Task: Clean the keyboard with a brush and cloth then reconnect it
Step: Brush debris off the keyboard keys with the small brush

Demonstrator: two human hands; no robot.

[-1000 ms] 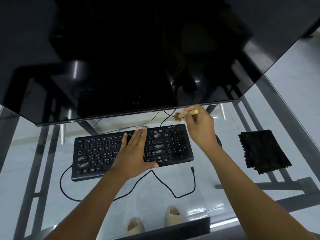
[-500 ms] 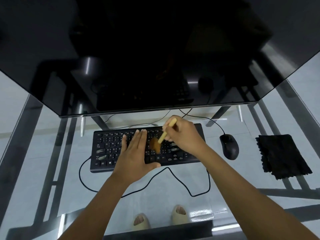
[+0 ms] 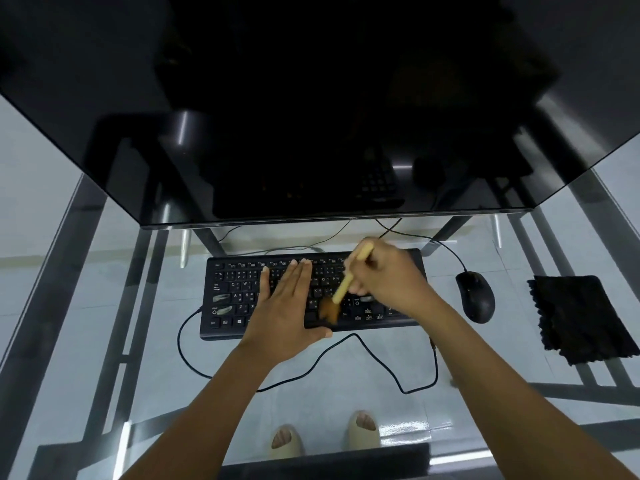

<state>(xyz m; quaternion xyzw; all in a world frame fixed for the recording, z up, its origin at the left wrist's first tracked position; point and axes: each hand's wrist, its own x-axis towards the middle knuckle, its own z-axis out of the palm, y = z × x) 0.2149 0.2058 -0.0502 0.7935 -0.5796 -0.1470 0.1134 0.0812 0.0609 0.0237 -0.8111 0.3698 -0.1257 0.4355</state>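
Note:
A black keyboard lies on the glass desk in front of the monitor. My left hand rests flat on its middle keys, fingers together and pointing away from me. My right hand grips a small brush with a pale wooden handle; its brown bristles touch the lower keys just right of my left thumb. The keyboard's black cable loops loose over the glass in front of it, its plug end lying near my right forearm. A black cloth lies flat at the right.
A black mouse sits between the keyboard and the cloth, its cable running back under the large dark monitor. The glass desk shows its metal frame, the floor and my feet in sandals below.
My right hand came from the keyboard's far right corner down over the keys and swept the brush toward the front row. The left hand stayed flat on the keys. The view shifted.

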